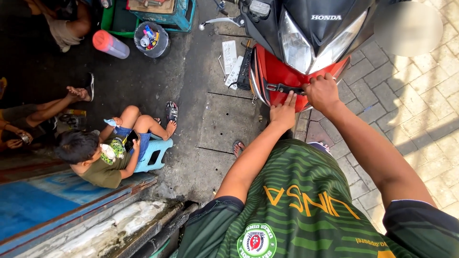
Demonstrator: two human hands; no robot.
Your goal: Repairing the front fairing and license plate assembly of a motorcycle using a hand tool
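Head view: the left hand (284,112) is pressing flat, fingers extended and grasping nothing, against the red front fender (277,79) of the motorcycle (311,28), which is standing nose-on over the paving just ahead of the person's sandalled feet, while the right hand (322,91) is curling clenched over the fender's upper edge beside the black strip (287,88), whether around a tool I cannot tell. Risk, as judgement: the plastic fender is being loaded from two sides, so uneven pulling could crack a tab or let the right hand slip. A seated child on a blue stool (154,154) is sitting near enough to be struck by a dropped part.
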